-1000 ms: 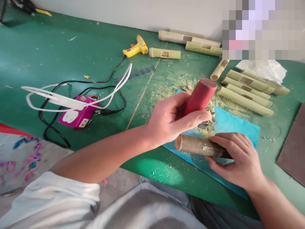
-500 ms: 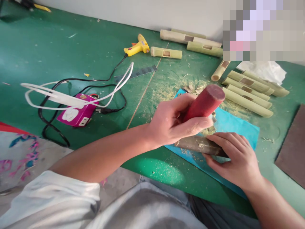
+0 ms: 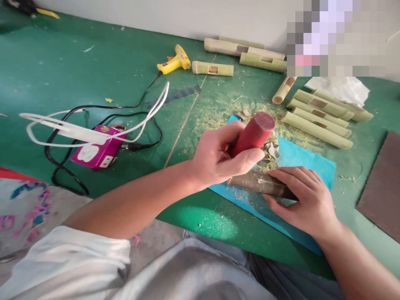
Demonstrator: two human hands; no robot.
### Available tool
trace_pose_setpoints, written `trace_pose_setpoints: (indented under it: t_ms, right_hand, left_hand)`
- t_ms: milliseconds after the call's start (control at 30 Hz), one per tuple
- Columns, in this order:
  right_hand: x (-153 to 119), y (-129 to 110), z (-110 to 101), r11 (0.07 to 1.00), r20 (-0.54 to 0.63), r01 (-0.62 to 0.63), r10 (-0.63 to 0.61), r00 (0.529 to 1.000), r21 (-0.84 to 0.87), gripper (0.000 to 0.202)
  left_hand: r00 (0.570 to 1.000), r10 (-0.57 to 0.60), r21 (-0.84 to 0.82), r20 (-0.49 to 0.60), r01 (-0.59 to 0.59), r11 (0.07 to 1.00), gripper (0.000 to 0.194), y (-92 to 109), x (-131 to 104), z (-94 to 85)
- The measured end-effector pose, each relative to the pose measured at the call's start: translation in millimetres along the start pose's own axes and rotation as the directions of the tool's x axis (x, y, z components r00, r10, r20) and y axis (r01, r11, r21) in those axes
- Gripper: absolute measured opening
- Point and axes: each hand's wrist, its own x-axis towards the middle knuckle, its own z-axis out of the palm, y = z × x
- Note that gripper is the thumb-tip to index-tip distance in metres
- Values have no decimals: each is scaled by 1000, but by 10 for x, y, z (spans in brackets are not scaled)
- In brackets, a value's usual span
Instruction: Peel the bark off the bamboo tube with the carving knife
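Note:
My left hand (image 3: 218, 154) is closed around the thick, round red handle (image 3: 254, 131) of a tool. The handle tilts up and away to the right, and the tool's working end is hidden below the fist. A brownish bamboo tube (image 3: 253, 182) lies on a blue sheet (image 3: 308, 156), just under the left hand. My right hand (image 3: 303, 200) grips the tube's right end, fingers over the far side and thumb on the near side. Shavings and peeled scraps (image 3: 270, 152) are heaped behind the tube.
Several cut bamboo pieces (image 3: 317, 130) lie at the right, more along the wall. A yellow glue gun (image 3: 175, 62) and a magenta power socket (image 3: 100, 148) with looping cables sit on the green table (image 3: 103, 50). A brown board (image 3: 383, 183) rests at the right edge.
The left hand and red handle have shifted left relative to the bamboo tube, and the handle stands more upright. The right hand keeps its hold. The whole view has shifted slightly.

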Motion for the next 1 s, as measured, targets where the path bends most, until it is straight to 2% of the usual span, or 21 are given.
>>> trace_pose_setpoints:
  t_ms: [267,333,433,533,600,1000]
  right_hand:
    - [21,62,-44,998,6,27,-27,1000,53,37]
    - [37,102,-56,993,26,52,-55,998,105,40]
    - [59,168,-75,976,57,79,-93,994,204,42]
    - [73,208,-98,953,64,96,-119,991,287,43]
    - [77,216,-111,947,65,102,-127,990,306,43]
    - [97,222,-102,934,66,115,-145,987,338,42]
  left_hand:
    - [1000,2,0,-11,-2,1000,35,68,17,10]
    - [998,-53,-34,-14,53,998,29,109,28,19]
    - [979,-204,-128,-26,199,972,26,176,57,35]
    - [948,-316,-226,-34,300,927,34,222,100,45]
    - [940,-341,-272,-26,322,907,40,229,122,47]
    - [972,-230,-181,-47,218,959,28,249,46,49]
